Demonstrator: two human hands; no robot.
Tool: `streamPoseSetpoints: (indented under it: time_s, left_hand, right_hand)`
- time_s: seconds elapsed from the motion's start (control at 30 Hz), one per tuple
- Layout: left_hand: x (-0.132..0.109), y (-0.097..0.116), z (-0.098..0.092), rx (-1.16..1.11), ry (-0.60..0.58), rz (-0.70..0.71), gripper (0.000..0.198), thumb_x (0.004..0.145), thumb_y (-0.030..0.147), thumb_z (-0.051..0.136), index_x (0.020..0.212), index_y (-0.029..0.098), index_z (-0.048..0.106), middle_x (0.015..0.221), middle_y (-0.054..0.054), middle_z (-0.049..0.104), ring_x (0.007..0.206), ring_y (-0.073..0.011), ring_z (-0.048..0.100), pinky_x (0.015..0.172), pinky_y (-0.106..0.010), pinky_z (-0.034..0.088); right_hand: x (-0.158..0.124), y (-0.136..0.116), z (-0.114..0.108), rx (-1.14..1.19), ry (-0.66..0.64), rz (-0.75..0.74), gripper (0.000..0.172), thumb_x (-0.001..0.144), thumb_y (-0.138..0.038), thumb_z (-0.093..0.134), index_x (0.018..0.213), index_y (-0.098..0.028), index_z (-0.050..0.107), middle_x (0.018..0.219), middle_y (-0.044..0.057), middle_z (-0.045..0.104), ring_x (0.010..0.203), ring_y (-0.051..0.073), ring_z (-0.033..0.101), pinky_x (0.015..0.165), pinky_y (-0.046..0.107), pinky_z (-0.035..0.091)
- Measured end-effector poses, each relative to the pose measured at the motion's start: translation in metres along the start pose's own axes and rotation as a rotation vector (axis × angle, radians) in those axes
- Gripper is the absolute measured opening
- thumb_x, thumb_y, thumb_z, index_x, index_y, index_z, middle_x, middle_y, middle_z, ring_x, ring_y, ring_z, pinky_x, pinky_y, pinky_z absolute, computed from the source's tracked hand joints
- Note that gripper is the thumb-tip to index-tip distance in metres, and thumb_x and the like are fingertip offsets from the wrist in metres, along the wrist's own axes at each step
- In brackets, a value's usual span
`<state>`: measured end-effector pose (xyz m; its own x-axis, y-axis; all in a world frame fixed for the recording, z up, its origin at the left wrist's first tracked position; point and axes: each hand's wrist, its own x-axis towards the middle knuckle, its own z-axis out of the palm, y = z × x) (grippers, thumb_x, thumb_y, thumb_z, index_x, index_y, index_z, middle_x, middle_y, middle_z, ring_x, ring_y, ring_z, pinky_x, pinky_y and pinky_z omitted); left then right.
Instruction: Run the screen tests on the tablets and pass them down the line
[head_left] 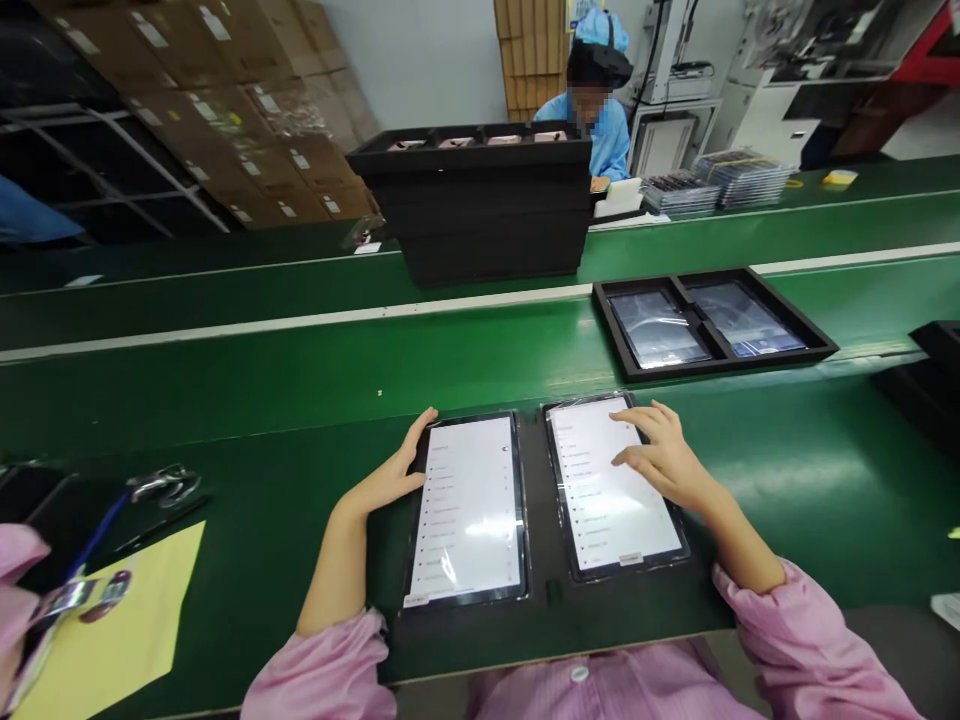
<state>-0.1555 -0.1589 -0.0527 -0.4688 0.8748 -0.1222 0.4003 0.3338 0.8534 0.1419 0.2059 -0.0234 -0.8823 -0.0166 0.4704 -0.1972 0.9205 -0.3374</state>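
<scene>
Two tablets with lit white screens showing lists lie side by side on a dark mat in front of me. My left hand [390,475] rests along the left edge of the left tablet [472,520], fingers stretched toward its upper corner and the thumb at the screen's side. Over the upper right part of the right tablet [592,500] is my right hand [667,460], its fingers apart and the index finger and thumb above the screen. Whether those fingertips touch the glass I cannot tell. Clear film shows around both tablets' edges.
Beyond the tablets, a black tray [724,362] holds two dark-screened tablets. A tall stack of black trays [495,215] stands on the green bench [300,375]. At left lie yellow paper [142,620] and another person's sleeve [19,550]. A co-worker [611,150] sits opposite.
</scene>
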Motion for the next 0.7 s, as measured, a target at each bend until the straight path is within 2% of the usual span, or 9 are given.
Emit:
streamPoseSetpoints:
  time_s: [0.07,0.13,0.2,0.3,0.37,0.5,0.57,0.7]
  left_hand:
    - [-0.001,0.005,0.006,0.130,0.018,-0.018,0.100,0.086,0.049,0.063,0.160,0.027,-0.002,0.169,-0.011,0.001,0.154,-0.0353,0.004,0.124,-0.056,0.010]
    - [0.000,0.008,0.013,0.211,0.053,-0.030,0.107,0.084,0.055,0.066,0.160,0.027,-0.005,0.169,-0.013,-0.002,0.154,-0.0376,0.004,0.123,-0.058,0.011]
    - [0.001,0.011,0.016,0.223,0.084,-0.023,0.107,0.085,0.061,0.063,0.160,0.026,-0.005,0.168,-0.015,-0.001,0.153,-0.0393,0.004,0.122,-0.060,0.011]
    - [-0.002,0.011,0.011,0.144,0.081,-0.006,0.094,0.093,0.065,0.046,0.159,0.026,-0.008,0.168,-0.016,0.005,0.154,-0.0378,0.007,0.122,-0.060,0.012]
    - [-0.008,0.009,0.002,0.121,0.037,-0.011,0.090,0.095,0.064,0.043,0.158,0.029,-0.012,0.168,-0.015,0.003,0.154,-0.0359,0.008,0.122,-0.060,0.014]
    - [-0.024,0.006,-0.012,0.201,-0.153,-0.030,0.104,0.092,0.059,0.055,0.155,0.032,-0.022,0.167,-0.012,-0.016,0.154,-0.0343,-0.001,0.123,-0.055,0.015]
    - [-0.030,0.006,-0.014,0.244,-0.225,-0.028,0.113,0.089,0.058,0.062,0.154,0.029,-0.026,0.165,-0.012,-0.024,0.154,-0.0345,-0.005,0.124,-0.051,0.014]
    - [-0.033,0.012,-0.010,0.244,-0.269,-0.010,0.129,0.081,0.059,0.071,0.152,0.025,-0.031,0.162,-0.015,-0.029,0.153,-0.0361,-0.007,0.124,-0.047,0.017]
  right_hand:
    - [-0.002,0.006,-0.003,0.035,0.079,0.040,0.056,0.106,-0.037,0.026,0.082,-0.028,0.076,0.123,0.007,0.063,0.113,0.026,0.054,0.109,0.054,0.031]
    - [-0.003,0.005,-0.002,0.067,0.100,0.027,0.055,0.106,-0.037,0.026,0.085,-0.027,0.076,0.120,0.007,0.064,0.110,0.025,0.056,0.106,0.051,0.034]
    - [-0.002,-0.002,0.001,0.082,0.073,-0.020,0.054,0.107,-0.039,0.028,0.087,-0.027,0.076,0.120,0.007,0.064,0.109,0.025,0.056,0.105,0.051,0.034]
    - [0.000,-0.016,0.006,0.099,-0.034,-0.082,0.052,0.107,-0.040,0.029,0.089,-0.027,0.076,0.123,0.008,0.062,0.113,0.025,0.055,0.106,0.053,0.030]
    - [0.001,-0.023,0.009,0.106,-0.091,-0.104,0.050,0.107,-0.038,0.031,0.092,-0.028,0.077,0.127,0.009,0.061,0.118,0.026,0.052,0.107,0.054,0.029]
    - [-0.001,-0.029,0.012,0.117,-0.145,-0.144,0.045,0.107,-0.037,0.032,0.104,-0.030,0.077,0.134,0.010,0.057,0.123,0.027,0.047,0.107,0.054,0.031]
    - [-0.002,-0.029,0.013,0.105,-0.173,-0.145,0.043,0.107,-0.036,0.034,0.105,-0.031,0.077,0.135,0.009,0.056,0.125,0.028,0.046,0.106,0.055,0.031]
    - [-0.004,-0.021,0.011,0.074,-0.165,-0.119,0.044,0.106,-0.039,0.034,0.106,-0.033,0.077,0.142,0.009,0.051,0.127,0.032,0.044,0.106,0.058,0.031]
